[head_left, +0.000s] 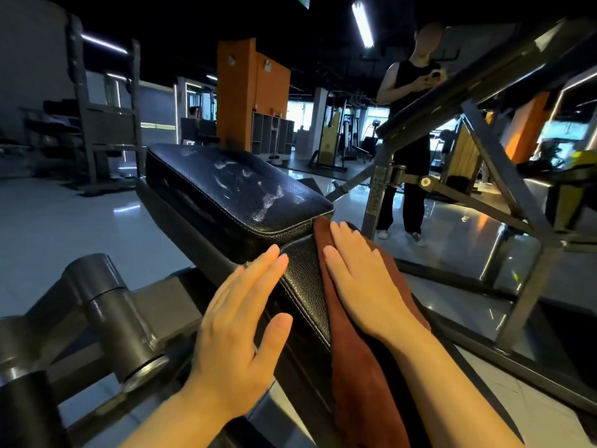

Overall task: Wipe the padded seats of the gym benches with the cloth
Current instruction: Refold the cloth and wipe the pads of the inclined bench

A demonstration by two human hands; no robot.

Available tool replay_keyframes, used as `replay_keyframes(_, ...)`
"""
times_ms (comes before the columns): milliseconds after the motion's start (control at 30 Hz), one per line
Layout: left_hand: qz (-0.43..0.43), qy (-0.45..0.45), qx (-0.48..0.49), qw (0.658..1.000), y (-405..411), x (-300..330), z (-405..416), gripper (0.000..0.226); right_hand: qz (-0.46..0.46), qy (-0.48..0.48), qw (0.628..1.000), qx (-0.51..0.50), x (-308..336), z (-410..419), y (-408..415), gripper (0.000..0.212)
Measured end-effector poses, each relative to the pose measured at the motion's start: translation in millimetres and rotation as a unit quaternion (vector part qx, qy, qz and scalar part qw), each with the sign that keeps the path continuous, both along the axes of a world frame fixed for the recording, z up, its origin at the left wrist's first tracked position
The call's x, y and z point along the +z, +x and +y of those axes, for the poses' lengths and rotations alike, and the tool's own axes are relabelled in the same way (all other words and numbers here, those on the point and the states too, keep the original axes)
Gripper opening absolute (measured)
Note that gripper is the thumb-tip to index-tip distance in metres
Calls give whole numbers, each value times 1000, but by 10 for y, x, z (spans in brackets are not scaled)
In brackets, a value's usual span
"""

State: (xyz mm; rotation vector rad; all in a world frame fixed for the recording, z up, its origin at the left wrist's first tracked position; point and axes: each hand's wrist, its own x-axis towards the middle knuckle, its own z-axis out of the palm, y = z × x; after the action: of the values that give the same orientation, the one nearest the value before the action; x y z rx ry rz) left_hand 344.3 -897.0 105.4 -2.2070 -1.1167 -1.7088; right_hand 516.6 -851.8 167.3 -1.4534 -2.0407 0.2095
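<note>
A black padded bench fills the middle of the head view. Its upper pad (232, 192) shows pale streaks, and a narrower lower pad (303, 279) runs down toward me. A brown cloth (355, 367) lies draped over the right side of the lower pad. My right hand (361, 279) lies flat on the cloth with straight fingers, pressing it against the pad. My left hand (239, 334) rests open against the left side of the lower pad, fingers straight and thumb spread.
Grey steel frame tubes (106, 318) of the bench sit at lower left. Another machine's slanted frame (504, 195) stands right. A person in black (407, 124) stands behind it holding a phone. Glossy floor stretches left, with racks and an orange pillar (245, 92) behind.
</note>
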Motion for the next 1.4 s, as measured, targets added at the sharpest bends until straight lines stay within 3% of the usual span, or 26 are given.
replay_keyframes(200,-33,-8,-29,999,21,-9,2,51,-29,15,993,111,-240,-587,108,50)
replay_keyframes(400,-52,-10,-45,998,30,-25,-5,57,7,-36,999,25,-591,-871,635,56)
replay_keyframes(500,-70,-27,-47,996,80,-29,-21,59,9,-53,998,-17,-566,-750,650,44)
replay_keyframes(567,-72,-25,-39,996,92,-38,-32,58,11,-52,998,-26,-435,-584,513,48)
replay_keyframes(767,-116,-58,-82,988,58,-22,-44,55,-12,19,998,59,20,-295,-190,54)
replay_keyframes(933,-140,-82,-94,982,76,-13,-79,52,-27,36,992,119,-231,-579,63,51)
replay_keyframes(1167,-140,-108,-99,979,98,23,-126,44,-13,15,996,89,-552,-887,494,46)
replay_keyframes(1400,-138,-102,-113,979,80,25,-81,52,-31,38,992,112,-164,-528,-112,54)
